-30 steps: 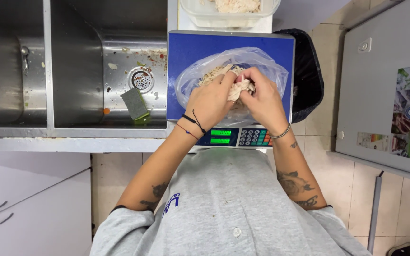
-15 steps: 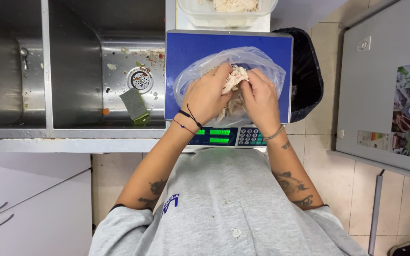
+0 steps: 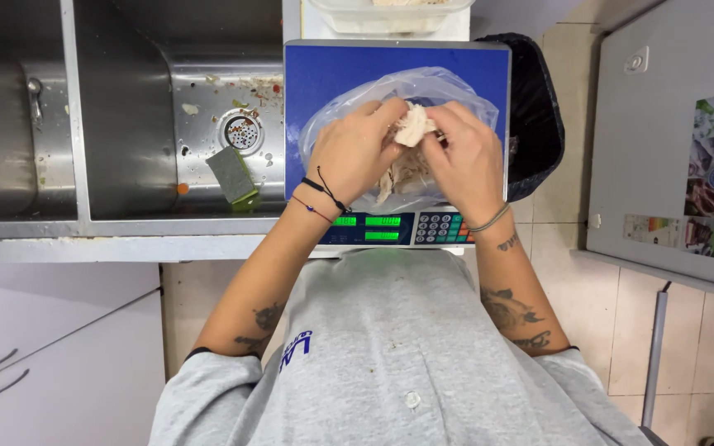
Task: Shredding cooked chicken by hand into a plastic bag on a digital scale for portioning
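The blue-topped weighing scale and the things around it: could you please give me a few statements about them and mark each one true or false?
1. A clear plastic bag lies on the blue-topped weighing scale. True.
2. Both hands hold a pale piece of food above the bag. True: the left hand and the right hand both pinch it.
3. The green scouring sponge lies on the scale's platform. False: it lies in the stainless steel sink, near the drain.
4. The scale's display is dark. False: its green digits are lit.
5. A black-lined waste bin stands to the right of the scale. True.
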